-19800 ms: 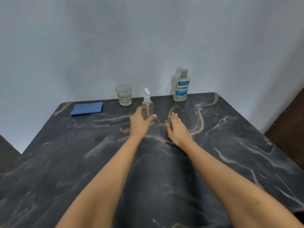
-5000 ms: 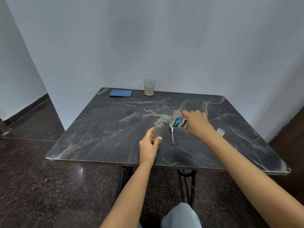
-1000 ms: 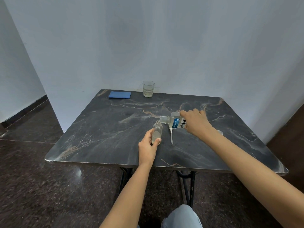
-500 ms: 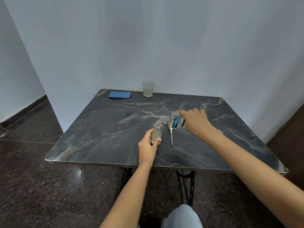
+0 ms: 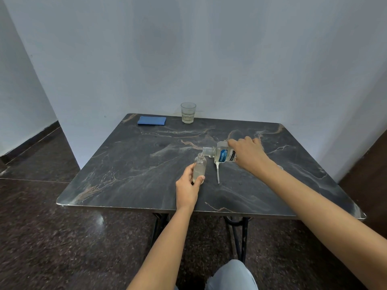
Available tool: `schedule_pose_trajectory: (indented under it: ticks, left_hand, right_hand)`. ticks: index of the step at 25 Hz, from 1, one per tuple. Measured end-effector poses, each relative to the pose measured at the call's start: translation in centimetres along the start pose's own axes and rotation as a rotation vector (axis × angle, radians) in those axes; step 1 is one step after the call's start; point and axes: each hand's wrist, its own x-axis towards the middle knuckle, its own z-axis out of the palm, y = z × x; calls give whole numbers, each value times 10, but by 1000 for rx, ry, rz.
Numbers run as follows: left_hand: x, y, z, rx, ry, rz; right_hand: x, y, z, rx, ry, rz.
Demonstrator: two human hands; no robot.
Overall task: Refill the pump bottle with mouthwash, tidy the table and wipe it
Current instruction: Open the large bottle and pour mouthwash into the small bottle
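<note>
Clear pump bottle (image 5: 200, 168): upright, uncapped, partly filled. Listerine mouthwash bottle (image 5: 225, 155): tipped horizontal, neck over the pump bottle's mouth. Removed pump (image 5: 218, 173): lying just beside.

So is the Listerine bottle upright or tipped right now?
Tipped. The right hand holds the Listerine bottle nearly on its side, neck over the open pump bottle in the left hand.

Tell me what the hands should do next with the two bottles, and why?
Probably pour a little more in, slowly. The right hand tips the mouthwash bottle so its mouth sits at the neck of the pump bottle, which the left hand holds upright. The little bottle looks only part full, and its pump lies beside it.
</note>
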Motion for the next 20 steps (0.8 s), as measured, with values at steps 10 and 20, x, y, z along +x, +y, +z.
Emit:
schedule_pose_trajectory:
  ticks: [10, 20]
  left_hand:
    - [-1, 1, 0, 3, 4, -12]
    - [1, -2, 1, 18, 6, -2]
  right_hand:
    - [0, -1, -3, -52, 2, -12]
    - [-3, -2, -9, -51, -7, -19]
